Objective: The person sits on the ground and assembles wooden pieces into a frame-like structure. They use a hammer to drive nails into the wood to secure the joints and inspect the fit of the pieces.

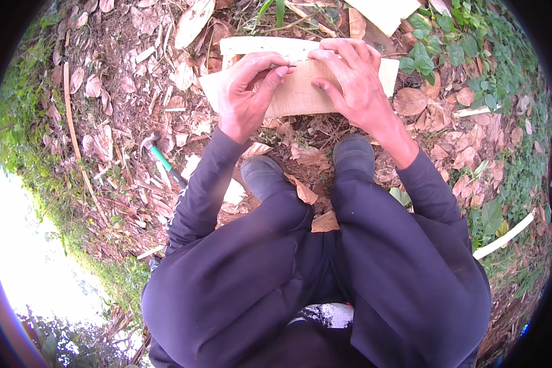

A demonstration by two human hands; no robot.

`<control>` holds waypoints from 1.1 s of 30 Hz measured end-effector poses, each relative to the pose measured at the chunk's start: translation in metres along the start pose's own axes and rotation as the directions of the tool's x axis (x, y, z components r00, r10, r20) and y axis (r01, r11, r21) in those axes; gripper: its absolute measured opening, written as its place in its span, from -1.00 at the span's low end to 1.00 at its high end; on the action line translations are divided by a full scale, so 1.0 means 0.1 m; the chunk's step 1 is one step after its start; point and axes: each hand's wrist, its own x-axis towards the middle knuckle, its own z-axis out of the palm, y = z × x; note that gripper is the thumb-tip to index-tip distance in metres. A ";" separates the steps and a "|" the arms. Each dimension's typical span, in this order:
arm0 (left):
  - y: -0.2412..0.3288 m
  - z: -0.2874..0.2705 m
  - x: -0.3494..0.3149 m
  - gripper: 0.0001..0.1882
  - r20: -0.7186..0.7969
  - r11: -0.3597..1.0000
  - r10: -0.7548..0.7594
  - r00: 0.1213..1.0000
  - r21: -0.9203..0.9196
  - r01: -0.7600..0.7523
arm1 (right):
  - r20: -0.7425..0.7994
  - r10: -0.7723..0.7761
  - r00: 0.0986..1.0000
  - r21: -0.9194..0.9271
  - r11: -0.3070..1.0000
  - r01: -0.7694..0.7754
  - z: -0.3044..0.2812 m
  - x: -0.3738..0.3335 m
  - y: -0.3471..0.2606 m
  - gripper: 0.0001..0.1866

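A pale wooden board (300, 92) lies on the leaf-covered ground in front of my two dark shoes (352, 153). My left hand (246, 92) rests on its left part, with thumb and forefinger pinched on a thin dark nail (283, 65) that points right. My right hand (352, 76) lies flat on the board's right part, fingers spread, the fingertips near the nail's tip. A second pale board (251, 46) sits just behind the first one.
A hammer with a green handle (159, 156) lies on the dry leaves to my left. Another pale plank (383, 12) is at the top edge, a white strip (503, 236) at the right. Green plants grow along the right side.
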 end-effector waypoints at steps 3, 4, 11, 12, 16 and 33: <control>-0.04 0.00 -0.01 -0.85 0.002 0.984 0.109 0.994 0.142 -0.108 | 0.002 0.002 1.000 -0.001 1.000 -0.002 0.00 0.00 -0.01 -0.60; -0.06 -0.01 0.00 -0.85 0.013 0.968 0.152 0.988 0.199 -0.152 | 0.002 0.002 1.000 -0.005 1.000 -0.002 0.00 0.00 -0.01 -0.60; -0.06 0.03 0.02 -0.84 0.032 0.895 0.291 0.956 0.343 -0.284 | 0.004 -0.003 1.000 -0.012 1.000 0.003 0.00 0.00 -0.01 -0.60; -0.04 0.02 0.04 -0.83 0.060 0.861 0.328 0.943 0.392 -0.324 | 0.005 -0.003 1.000 -0.016 1.000 0.003 0.00 0.00 -0.01 -0.60; 0.01 0.03 0.03 -0.80 0.144 0.733 0.391 0.909 0.549 -0.402 | 0.023 0.007 1.000 -0.023 1.000 -0.007 0.01 0.00 -0.03 -0.59; 0.03 0.04 0.22 -0.79 0.178 0.661 0.441 0.880 0.599 -0.453 | -0.012 -0.022 1.000 0.091 0.996 0.023 -0.01 0.16 -0.10 -0.49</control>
